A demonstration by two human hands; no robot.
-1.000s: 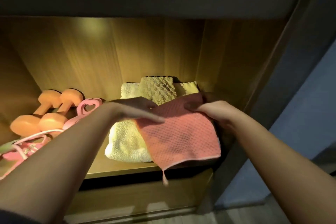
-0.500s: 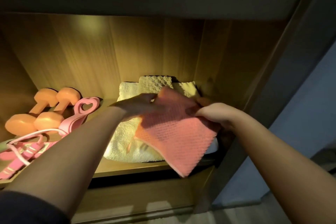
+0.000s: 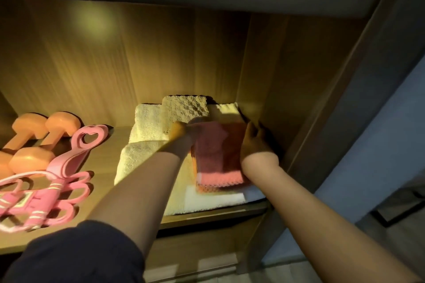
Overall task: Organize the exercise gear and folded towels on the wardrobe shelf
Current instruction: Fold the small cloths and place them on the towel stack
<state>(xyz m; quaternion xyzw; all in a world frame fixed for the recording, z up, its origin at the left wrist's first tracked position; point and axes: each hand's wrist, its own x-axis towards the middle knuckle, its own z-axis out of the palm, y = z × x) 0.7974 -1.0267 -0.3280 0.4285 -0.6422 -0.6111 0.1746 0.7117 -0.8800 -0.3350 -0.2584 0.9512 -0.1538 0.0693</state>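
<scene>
Towels fill the right end of a lit wardrobe shelf [image 3: 103, 163], where a folded pink towel [image 3: 217, 156] lies flat on top of the pile between a person's two bare hands. The left hand [image 3: 181, 138] sits at the pink towel's far left corner, knuckles raised and fingers bent onto the cloth; blur hides whether it pinches the fabric or only presses it. The right hand [image 3: 255, 145] lies along the pink towel's right edge, fingers straight and together, palm against the fold, holding nothing. Directly under the pink towel an orange-toned fold [image 3: 207, 188] shows at the near edge, and under that a white towel [image 3: 213, 200]. Thick cream towels [image 3: 142, 135] spread to the left of and beneath the pink towel, and a beige waffle-textured towel [image 3: 186, 108] stands behind it against the back panel. The wardrobe's side panel [image 3: 264, 71] rises just right of the pink towel, close to the right hand. Well to the left of the pink towel, two orange dumbbells [image 3: 32, 159] lie side by side, with a pink resistance band [image 3: 69, 163] bearing a heart-shaped cutout and a pink jump rope [image 3: 39, 200] beside them. A dark sleeve [image 3: 80, 257] covers the left upper arm.
</scene>
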